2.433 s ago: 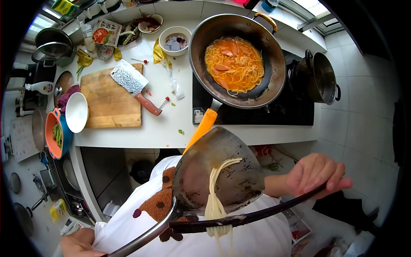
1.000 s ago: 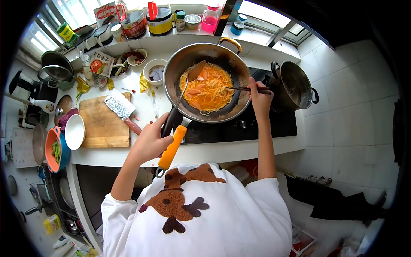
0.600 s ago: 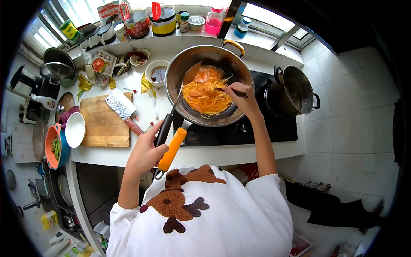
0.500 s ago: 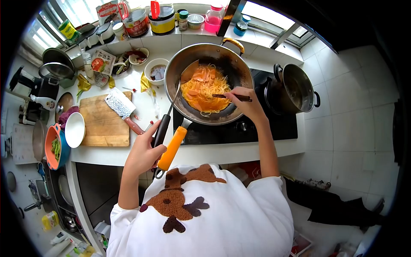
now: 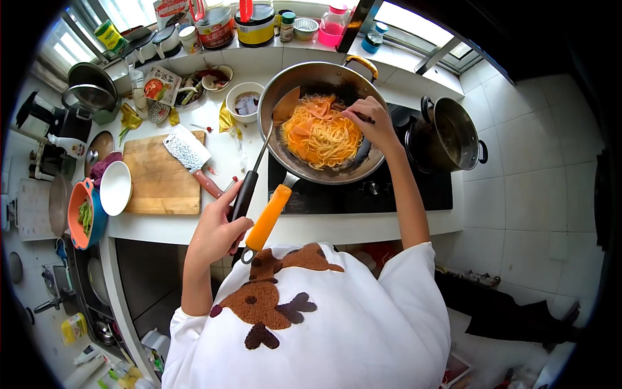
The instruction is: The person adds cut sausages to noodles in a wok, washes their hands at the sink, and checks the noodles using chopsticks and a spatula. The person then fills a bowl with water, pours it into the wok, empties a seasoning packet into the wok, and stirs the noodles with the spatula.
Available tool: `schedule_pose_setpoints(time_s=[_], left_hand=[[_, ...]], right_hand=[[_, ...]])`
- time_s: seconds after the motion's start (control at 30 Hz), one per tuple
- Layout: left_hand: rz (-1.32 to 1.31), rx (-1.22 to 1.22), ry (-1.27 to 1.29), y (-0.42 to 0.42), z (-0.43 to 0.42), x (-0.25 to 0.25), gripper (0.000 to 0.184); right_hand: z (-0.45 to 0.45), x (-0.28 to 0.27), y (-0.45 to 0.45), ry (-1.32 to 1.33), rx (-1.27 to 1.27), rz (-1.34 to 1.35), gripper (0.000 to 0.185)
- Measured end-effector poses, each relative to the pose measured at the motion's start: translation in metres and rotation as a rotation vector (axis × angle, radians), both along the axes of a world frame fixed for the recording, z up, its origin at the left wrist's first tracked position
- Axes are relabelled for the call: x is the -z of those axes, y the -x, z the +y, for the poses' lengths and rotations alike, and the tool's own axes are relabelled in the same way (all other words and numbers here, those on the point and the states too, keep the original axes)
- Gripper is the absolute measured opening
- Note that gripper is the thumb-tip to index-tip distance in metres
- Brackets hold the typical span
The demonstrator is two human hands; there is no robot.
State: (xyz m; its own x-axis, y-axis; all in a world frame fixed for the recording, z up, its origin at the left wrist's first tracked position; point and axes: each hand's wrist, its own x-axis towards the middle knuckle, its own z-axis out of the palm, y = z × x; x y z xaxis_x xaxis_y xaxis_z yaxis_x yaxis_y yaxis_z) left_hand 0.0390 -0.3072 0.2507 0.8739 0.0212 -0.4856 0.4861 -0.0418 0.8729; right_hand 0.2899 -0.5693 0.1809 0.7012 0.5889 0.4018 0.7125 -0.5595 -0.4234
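Observation:
My left hand (image 5: 216,228) is closed around the black handle of a spatula (image 5: 285,107), whose blade rests inside the wok at the left edge of the noodles. My right hand (image 5: 370,122) pinches dark chopsticks (image 5: 339,107), their tips at the far right side of the food. Yellow noodles (image 5: 327,139) with pinkish-orange slices (image 5: 317,107) lie in the large metal wok (image 5: 311,72). The wok's orange handle (image 5: 269,217) points towards my shirt, just right of my left hand, which does not clearly grip it.
Right of the wok stands a deep pot (image 5: 447,133). On the left lie a wooden cutting board (image 5: 152,185), a cleaver (image 5: 188,148) and a white bowl (image 5: 115,188). Another bowl (image 5: 245,102) sits beside the wok. Jars (image 5: 254,29) line the windowsill.
My right hand has moved with the chopsticks to the far right side of the noodles. The noodles have shifted and spread towards the lower right. My left hand keeps its hold.

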Motion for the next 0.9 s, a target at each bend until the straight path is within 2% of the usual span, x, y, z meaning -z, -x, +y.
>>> schedule_pose_setpoints(time_s=[0.17, 0.23, 0.33, 0.37, 0.43, 0.47, 0.5, 0.6, 0.7, 0.73, 0.77, 0.8, 0.83, 0.9], left_hand=[[-0.007, -0.032, 0.044, 0.0, 0.002, 0.002, 0.068], [-0.011, -0.041, 0.102, 0.0, 0.004, 0.006, 0.069], [-0.014, -0.129, 0.248, 0.0, 0.005, 0.014, 0.061], [-0.013, -0.127, 0.248, -0.001, 0.006, 0.016, 0.061], [0.004, -0.13, 0.435, -0.005, 0.009, 0.019, 0.049], [-0.008, -0.126, 0.472, -0.006, 0.009, 0.02, 0.04], [-0.009, -0.122, 0.47, -0.005, 0.01, 0.022, 0.04], [-0.016, -0.12, 0.517, -0.006, 0.013, 0.027, 0.041], [-0.002, -0.125, 0.543, -0.001, 0.015, 0.027, 0.043], [-0.012, -0.133, 0.526, -0.001, 0.017, 0.025, 0.045], [-0.023, -0.139, 0.509, -0.001, 0.018, 0.023, 0.048], [-0.028, -0.149, 0.516, 0.0, 0.019, 0.021, 0.054], [-0.026, -0.148, 0.517, 0.001, 0.021, 0.021, 0.054], [-0.026, -0.148, 0.53, 0.002, 0.024, 0.02, 0.056]], right_hand=[[0.0, -0.023, 0.033, -0.041, -0.21, 0.023, 0.012], [-0.006, -0.042, 0.056, -0.004, -0.159, 0.027, 0.013], [-0.014, -0.061, 0.088, 0.107, 0.223, 0.178, 0.018], [-0.014, -0.06, 0.094, 0.108, 0.225, 0.179, 0.018], [-0.01, -0.049, 0.101, -0.118, 0.238, 0.494, 0.018], [-0.011, -0.034, 0.096, -0.086, 0.16, 0.384, 0.016], [-0.009, -0.023, 0.094, -0.088, 0.163, 0.383, 0.016], [0.002, 0.003, 0.083, -0.374, 0.223, 0.397, 0.012], [0.006, -0.004, 0.085, -0.416, 0.35, 0.321, 0.013], [0.007, -0.018, 0.093, -0.3, 0.425, 0.298, 0.016], [0.009, -0.028, 0.099, -0.3, 0.427, 0.298, 0.016], [0.011, -0.036, 0.105, -0.257, 0.469, 0.398, 0.018], [0.014, -0.038, 0.108, -0.213, 0.509, 0.498, 0.019], [0.023, -0.02, 0.106, -0.246, 0.496, 0.455, 0.018]])
